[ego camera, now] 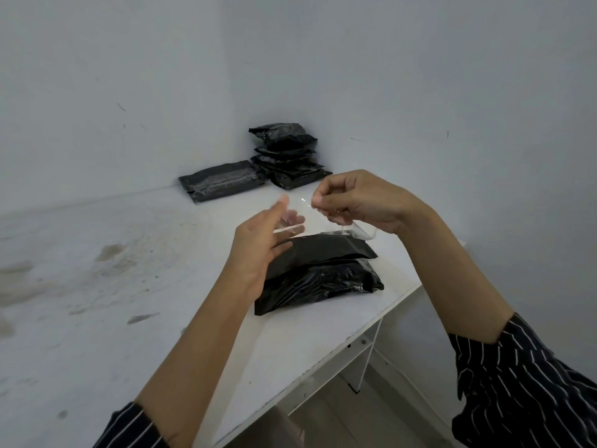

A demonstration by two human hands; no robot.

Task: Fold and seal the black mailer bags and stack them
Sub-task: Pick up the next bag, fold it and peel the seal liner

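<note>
A filled black mailer bag [319,276] lies on the white table [129,270] in front of me, its top flap folded over. My right hand [358,202] hovers just above the bag's far edge and pinches a clear peel-off strip [361,232] that curls down to the flap. Left of it, my left hand [268,237] is lifted beside the bag with straight, spread fingers; part of the clear strip shows in front of its fingertips. A stack of several sealed black mailer bags [287,156] stands in the far corner.
A flat black mailer [223,181] lies against the wall left of the stack. The table's right edge [371,331] runs diagonally close to the bag, with the floor beyond. Walls close off the back and right. The table surface on the left is stained.
</note>
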